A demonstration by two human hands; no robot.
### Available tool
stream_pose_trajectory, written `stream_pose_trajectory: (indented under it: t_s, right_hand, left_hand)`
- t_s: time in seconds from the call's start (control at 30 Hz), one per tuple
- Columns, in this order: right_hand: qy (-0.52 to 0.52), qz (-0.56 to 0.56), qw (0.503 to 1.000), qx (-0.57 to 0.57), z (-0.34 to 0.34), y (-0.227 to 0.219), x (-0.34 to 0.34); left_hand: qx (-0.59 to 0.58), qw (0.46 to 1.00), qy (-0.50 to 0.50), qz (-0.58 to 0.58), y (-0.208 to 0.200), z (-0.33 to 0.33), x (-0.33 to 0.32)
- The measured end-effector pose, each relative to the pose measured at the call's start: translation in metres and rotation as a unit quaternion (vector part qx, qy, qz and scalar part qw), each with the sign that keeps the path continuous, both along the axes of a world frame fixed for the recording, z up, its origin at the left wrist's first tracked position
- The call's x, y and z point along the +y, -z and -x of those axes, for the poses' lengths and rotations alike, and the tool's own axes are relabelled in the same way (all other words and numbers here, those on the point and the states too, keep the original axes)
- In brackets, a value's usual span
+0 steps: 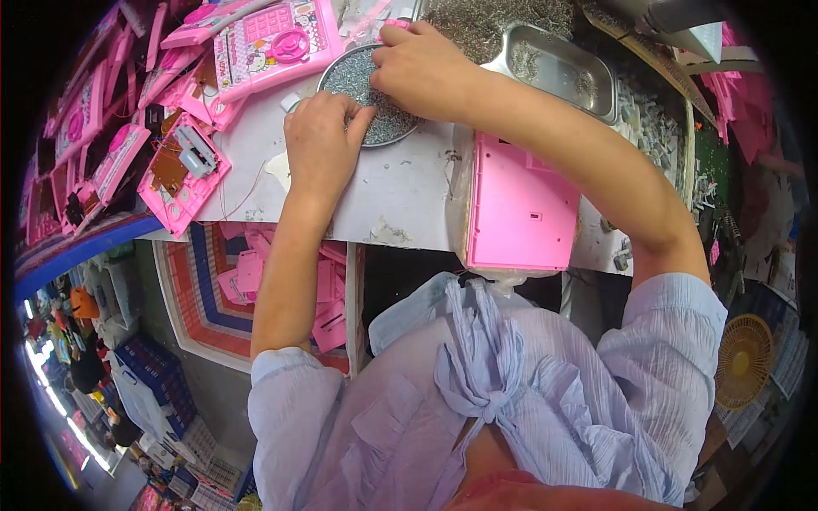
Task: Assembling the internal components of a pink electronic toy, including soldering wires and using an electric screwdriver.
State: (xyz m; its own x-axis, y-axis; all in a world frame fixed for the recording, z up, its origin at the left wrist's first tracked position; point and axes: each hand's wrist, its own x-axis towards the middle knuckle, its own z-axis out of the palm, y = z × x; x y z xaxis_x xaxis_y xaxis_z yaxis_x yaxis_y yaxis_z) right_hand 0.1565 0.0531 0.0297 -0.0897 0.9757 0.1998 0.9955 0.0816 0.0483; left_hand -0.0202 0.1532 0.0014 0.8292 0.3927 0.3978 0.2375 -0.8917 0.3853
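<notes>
A round metal dish full of small silver screws stands on the worktable. My left hand is closed over its near left rim, with the thumb lying above the screws. From the right, my right hand reaches over the far side of the dish with bent fingers; some fingertips are at the screws, and what they pinch, if anything, is hidden. Below my right forearm, a pink plastic housing lies at the table's front edge, partly covered by that arm.
Pink toy housings are piled at the left, one opened part showing its wiring. A metal tray with some screws stands far right beside a heap of screws. Under the table, a striped bag holds pink parts.
</notes>
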Motion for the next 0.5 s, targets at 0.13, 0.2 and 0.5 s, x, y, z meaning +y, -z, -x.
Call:
stream_pose_trajectory:
  t_s: [0.13,0.2,0.5]
  right_hand:
    - [0.027,0.032,0.999,-0.006,-0.004,-0.002,0.009]
    - [0.041,0.034,0.999,0.007,-0.004,-0.010,0.011]
    - [0.166,-0.031,0.932,0.322,-0.056,-0.061,-0.140]
  left_hand:
    - [-0.007,1.000,-0.003,-0.016,0.006,-0.001,0.007]
    - [0.001,0.999,-0.006,-0.035,0.003,-0.001,0.007]
    - [-0.011,0.982,0.089,0.169,-0.016,-0.014,-0.030]
